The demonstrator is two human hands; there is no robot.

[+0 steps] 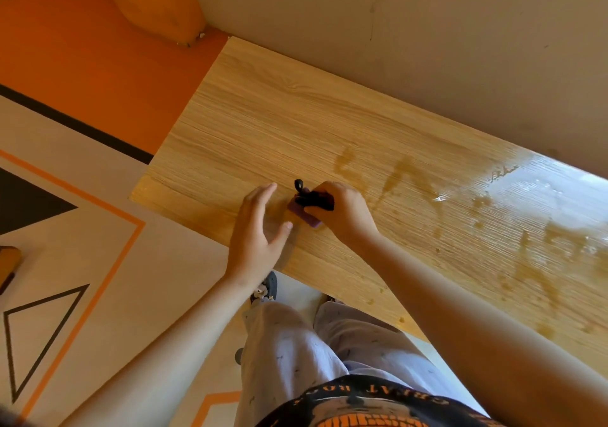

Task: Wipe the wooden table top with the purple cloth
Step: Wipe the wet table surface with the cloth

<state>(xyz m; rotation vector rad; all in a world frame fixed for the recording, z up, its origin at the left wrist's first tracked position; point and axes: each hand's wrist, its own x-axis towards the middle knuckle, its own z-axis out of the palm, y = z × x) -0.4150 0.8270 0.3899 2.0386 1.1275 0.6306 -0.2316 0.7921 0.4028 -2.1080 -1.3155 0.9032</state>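
A wooden table top (263,124) runs from the upper left to the lower right along a wall. Wet brownish streaks and a shiny puddle (533,196) cover its right part. My right hand (342,209) grips a small purple cloth (304,214) with a black strap or loop on top, near the table's front left part. My left hand (256,232) lies flat just left of the cloth, fingers straight, its thumb close to the cloth's edge.
A beige wall (394,32) borders the table's far side. An orange seat (154,2) stands beyond the table's left end. The patterned floor (82,262) lies to the left, and my legs stand against the table's front edge.
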